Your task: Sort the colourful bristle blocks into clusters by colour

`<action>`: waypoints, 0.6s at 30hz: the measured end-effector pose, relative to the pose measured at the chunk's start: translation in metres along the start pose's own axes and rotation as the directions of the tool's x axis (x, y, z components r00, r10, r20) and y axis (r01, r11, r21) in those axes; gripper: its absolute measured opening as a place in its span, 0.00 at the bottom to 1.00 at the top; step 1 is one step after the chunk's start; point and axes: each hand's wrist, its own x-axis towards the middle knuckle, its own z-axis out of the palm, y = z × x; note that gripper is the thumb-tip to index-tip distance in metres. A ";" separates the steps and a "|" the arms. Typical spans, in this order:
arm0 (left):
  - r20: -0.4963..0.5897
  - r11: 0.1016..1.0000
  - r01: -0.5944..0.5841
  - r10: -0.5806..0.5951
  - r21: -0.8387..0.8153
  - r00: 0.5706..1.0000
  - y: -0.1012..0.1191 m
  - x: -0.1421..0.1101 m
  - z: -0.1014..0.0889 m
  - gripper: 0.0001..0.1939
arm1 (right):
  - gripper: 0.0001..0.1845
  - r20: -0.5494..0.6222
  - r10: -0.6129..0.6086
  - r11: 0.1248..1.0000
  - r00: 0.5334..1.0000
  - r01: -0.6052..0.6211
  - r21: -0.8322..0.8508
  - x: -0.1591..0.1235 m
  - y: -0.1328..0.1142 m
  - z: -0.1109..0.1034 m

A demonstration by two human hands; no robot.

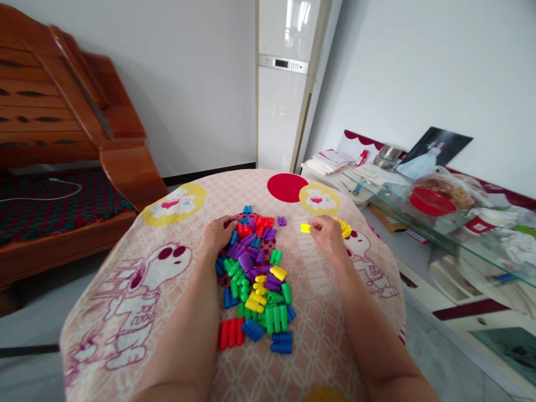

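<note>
A pile of plastic building blocks in red, blue, purple, green and yellow lies in the middle of the round table. At the pile's upper left edge is my left hand, its fingers curled together beside blue and red blocks; what they hold, if anything, is hidden. My right hand, to the right of the pile, pinches a yellow block just over the cloth. Behind its knuckles sits a small cluster of yellow blocks, partly covered by the hand. A purple block lies apart from the pile, between my hands.
A patterned tablecloth covers the table. To the right stands a glass-topped stand with a red bowl, papers and a photo. A wooden bench is at the left, a white cabinet-like unit behind.
</note>
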 end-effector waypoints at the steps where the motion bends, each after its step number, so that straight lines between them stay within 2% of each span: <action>1: 0.001 1.000 0.001 -0.001 0.001 1.000 0.000 0.000 0.000 0.19 | 0.10 -0.020 0.016 0.999 1.000 -0.017 -0.045 0.002 0.010 -0.009; 5: 0.003 1.000 -0.001 0.001 0.007 1.000 0.001 0.000 0.000 0.19 | 0.11 -0.038 0.049 0.967 0.998 -0.057 -0.247 0.006 0.042 -0.038; 8: 0.007 1.000 -0.003 0.003 0.004 1.000 0.000 0.000 -0.001 0.19 | 0.14 0.061 0.010 0.931 0.998 0.013 -0.364 0.010 0.051 -0.052; 13: 0.001 1.000 -0.011 0.011 0.001 1.000 0.001 0.001 0.000 0.19 | 0.15 0.306 -0.021 0.840 0.952 0.183 -0.511 0.024 0.044 -0.061; 18: 0.000 1.000 0.000 0.000 0.004 1.000 0.002 0.000 -0.001 0.18 | 0.14 0.441 -0.014 0.779 0.897 0.286 -0.558 0.030 0.037 -0.053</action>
